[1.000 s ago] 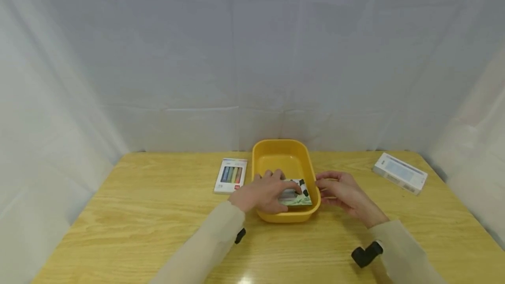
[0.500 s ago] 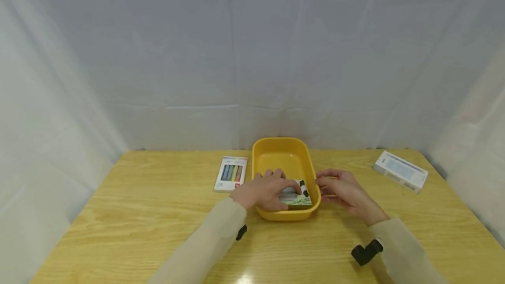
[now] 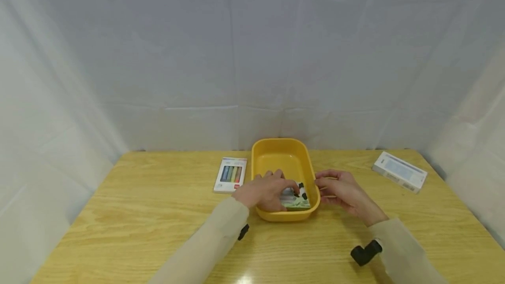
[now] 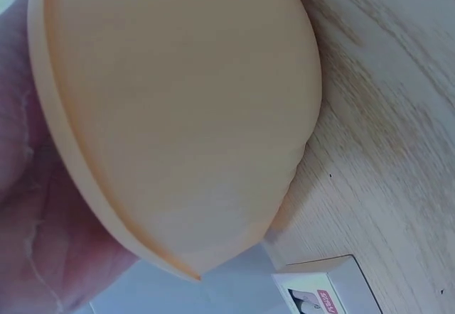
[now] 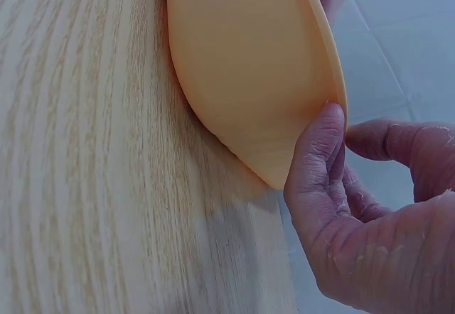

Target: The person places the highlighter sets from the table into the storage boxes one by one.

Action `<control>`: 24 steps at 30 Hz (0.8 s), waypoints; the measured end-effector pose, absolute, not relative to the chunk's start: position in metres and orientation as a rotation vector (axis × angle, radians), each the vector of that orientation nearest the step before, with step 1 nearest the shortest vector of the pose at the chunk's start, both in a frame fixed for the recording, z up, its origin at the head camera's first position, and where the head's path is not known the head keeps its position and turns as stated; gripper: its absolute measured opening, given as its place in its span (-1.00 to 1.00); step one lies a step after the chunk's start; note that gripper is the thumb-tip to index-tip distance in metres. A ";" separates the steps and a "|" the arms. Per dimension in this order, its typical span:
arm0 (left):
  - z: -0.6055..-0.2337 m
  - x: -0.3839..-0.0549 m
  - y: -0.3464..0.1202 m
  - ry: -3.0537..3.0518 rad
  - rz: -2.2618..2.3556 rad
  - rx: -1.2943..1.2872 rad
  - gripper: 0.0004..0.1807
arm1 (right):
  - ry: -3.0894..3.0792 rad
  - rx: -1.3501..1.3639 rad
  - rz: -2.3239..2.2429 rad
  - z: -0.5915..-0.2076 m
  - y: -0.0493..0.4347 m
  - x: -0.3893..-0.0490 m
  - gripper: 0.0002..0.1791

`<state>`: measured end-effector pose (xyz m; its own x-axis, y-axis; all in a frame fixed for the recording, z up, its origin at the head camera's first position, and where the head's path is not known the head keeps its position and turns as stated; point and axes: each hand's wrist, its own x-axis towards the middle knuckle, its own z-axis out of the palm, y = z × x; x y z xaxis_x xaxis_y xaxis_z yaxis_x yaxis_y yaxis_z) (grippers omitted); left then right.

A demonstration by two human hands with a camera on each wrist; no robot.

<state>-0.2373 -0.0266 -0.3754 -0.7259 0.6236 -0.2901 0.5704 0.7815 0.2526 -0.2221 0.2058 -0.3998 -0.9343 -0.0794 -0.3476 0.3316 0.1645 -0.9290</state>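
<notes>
A yellow plastic basin (image 3: 282,217) stands lengthwise near the back edge of the table. My left hand (image 3: 265,191) reaches over its left rim and grips a box with a black-and-white panda and green leaves (image 3: 299,203), low in the near end. Part of that box is hidden under the fingers. On the right side, my right hand (image 3: 342,193) pinches the basin's rim; the right wrist view shows the fingers (image 5: 323,140) against the outer wall. In the left wrist view, the basin's outer wall (image 4: 178,108) hides the left fingertips.
Left of the basin lies a white box with coloured sticks in its window (image 3: 230,175). A white and pale blue box (image 3: 400,172) lies at the far right. White sheeting (image 3: 197,56) hangs behind the wooden table (image 3: 150,214).
The panda box has gone slightly lower inside the basin, with my left hand on it. My right hand stays at the rim, and the other boxes have not moved.
</notes>
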 end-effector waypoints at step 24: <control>-0.381 -0.240 -0.027 2.609 0.188 0.895 -0.47 | 2.127 0.240 -1.829 -0.401 0.206 -0.222 -0.53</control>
